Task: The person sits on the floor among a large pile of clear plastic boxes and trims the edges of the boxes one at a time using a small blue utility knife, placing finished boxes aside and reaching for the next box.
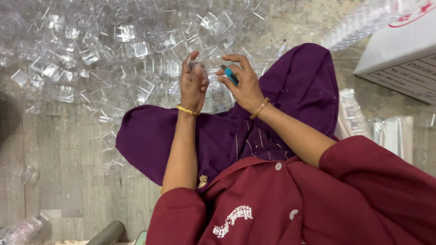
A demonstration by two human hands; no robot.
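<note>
1. Closest in: maroon work shirt sleeves (pixel 363 190) and a purple cloth (pixel 295 104) draped over the lap, probably there so the work sits right over the knees.
2. Left hand (pixel 193 86) is raised over the lap, grip closed around a small clear plastic piece (pixel 198 68) pinched up near the fingertips (hard to make out its shape, it's see-through).
3. Right hand (pixel 245 84) sits just beside it, grip closed on a small blue tool (pixel 230 75), its tip angled toward the clear piece, so the two nearly meet.
4. Gold bangles on both wrists.
5. Further out on the floor: a big heap of clear plastic boxes (pixel 113 54) within easy reach.
6. Far right: a white carton (pixel 399 54) and bagged clear parts (pixel 354 113).
</note>
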